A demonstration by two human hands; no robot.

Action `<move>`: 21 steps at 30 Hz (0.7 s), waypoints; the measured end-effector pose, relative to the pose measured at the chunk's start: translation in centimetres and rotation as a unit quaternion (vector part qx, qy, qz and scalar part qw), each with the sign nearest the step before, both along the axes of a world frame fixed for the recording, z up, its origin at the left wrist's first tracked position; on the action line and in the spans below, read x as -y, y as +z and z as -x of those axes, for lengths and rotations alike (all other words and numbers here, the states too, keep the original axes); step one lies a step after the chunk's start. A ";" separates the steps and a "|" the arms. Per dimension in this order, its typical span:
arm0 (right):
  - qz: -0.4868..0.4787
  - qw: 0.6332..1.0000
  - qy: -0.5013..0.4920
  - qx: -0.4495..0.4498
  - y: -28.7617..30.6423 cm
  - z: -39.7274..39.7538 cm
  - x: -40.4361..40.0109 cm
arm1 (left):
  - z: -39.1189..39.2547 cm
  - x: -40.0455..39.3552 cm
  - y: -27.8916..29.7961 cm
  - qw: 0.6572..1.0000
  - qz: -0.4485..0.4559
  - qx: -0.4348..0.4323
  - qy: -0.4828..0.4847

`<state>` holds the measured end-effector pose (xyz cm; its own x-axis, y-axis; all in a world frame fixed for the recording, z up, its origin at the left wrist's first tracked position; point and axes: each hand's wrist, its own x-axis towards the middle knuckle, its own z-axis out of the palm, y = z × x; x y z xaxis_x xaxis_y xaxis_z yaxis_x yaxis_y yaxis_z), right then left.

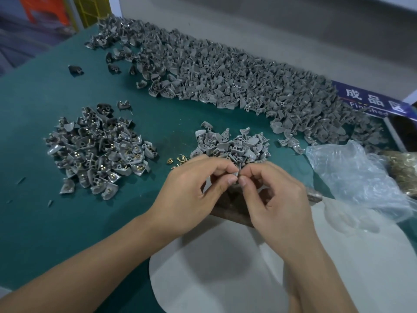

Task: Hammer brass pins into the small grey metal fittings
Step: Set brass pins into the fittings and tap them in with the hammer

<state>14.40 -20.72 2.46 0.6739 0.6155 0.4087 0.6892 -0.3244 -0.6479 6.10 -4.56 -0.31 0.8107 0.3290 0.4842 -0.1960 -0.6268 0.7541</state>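
Observation:
My left hand (191, 188) and my right hand (277, 195) meet over the table's middle, both pinching one small grey metal fitting (237, 175) between thumbs and fingertips. Whether a pin sits in it is hidden by the fingers. Just beyond my hands lies a small heap of bare grey fittings (232, 145). A few loose brass pins (178, 159) lie left of that heap. At the left is a pile of fittings with brass pins in them (97, 147). A hammer (314, 196) lies under my right hand, mostly hidden.
A long bank of grey fittings (225, 73) runs along the back of the green table (45, 222). A clear plastic bag (356, 177) and a bag of brass pins (404, 170) lie at right. A white sheet (225, 267) covers the near edge. A blue sign (372, 100) stands at far right.

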 end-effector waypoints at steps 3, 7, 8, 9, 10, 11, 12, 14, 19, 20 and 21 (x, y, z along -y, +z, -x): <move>-0.011 1.000 0.009 0.000 0.2 -0.1 0.1 | 0.1 0.2 0.1 1.000 0.001 0.012 -0.002; -0.008 1.000 0.011 0.001 0.2 -0.2 0.1 | 0.0 0.2 0.0 1.000 0.009 0.019 -0.009; -0.007 1.000 0.010 -0.001 0.2 -0.2 0.0 | 0.0 0.2 0.0 1.000 0.007 0.021 -0.008; -0.008 1.000 0.009 -0.002 0.2 -0.2 0.0 | 0.0 0.2 0.0 1.000 0.007 0.024 -0.008; -0.009 1.000 0.008 -0.002 0.2 -0.1 0.0 | 0.0 0.2 -0.1 1.000 0.011 0.028 -0.008; -0.011 1.000 0.005 0.000 0.2 -0.1 -0.1 | 0.0 0.1 -0.1 0.999 0.017 0.031 -0.007; -0.013 1.000 0.002 0.004 0.2 0.0 -0.3 | 0.0 0.1 -0.1 0.999 0.023 0.033 -0.006; -0.016 1.000 -0.003 0.008 0.2 0.2 -0.5 | 0.0 0.0 -0.3 0.999 0.031 0.035 -0.002; 0.004 0.999 -0.008 0.036 0.3 0.4 -0.6 | -0.2 -0.1 -0.6 0.999 0.033 0.030 -0.010; 0.011 0.999 -0.010 0.049 0.2 0.4 -0.6 | -0.2 -0.1 -0.6 0.999 0.033 0.027 -0.013; 0.015 0.998 -0.014 0.060 0.2 0.5 -0.7 | -0.3 -0.2 -0.6 0.999 0.035 0.025 -0.016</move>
<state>13.90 -20.06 2.68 0.6381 0.6098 0.4700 0.7519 -0.3623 -0.5508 6.36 -4.41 -0.92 0.7971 0.3374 0.5008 -0.2542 -0.5648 0.7851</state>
